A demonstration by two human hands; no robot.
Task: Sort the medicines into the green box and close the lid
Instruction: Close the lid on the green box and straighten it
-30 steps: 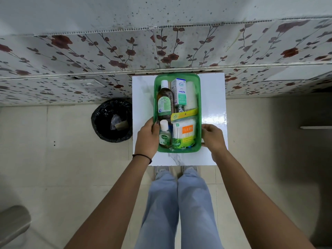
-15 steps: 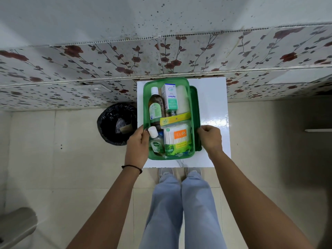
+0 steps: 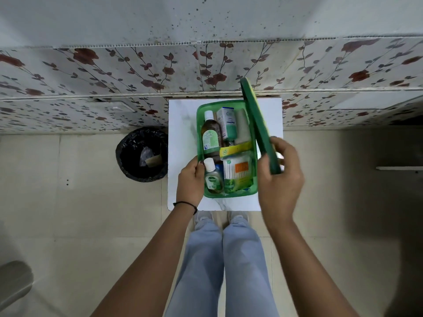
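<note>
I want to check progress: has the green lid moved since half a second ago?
Yes. The green lid rose off the white table, held tilted on edge in the right hand, above the green box right rim.

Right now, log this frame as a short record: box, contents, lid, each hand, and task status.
box: green box open, on the white table
contents: tall brown bottle, small Dettol bottle, white-and-green carton, yellow-green packet, cotton swab pack
lid: green lid off the box, tilted on edge above its right side
left hand: left hand gripping the box's left rim
right hand: right hand holding the lid's near end
bystander item: black bin on the floor, left of the table
status: medicines inside; lid not yet on
</note>
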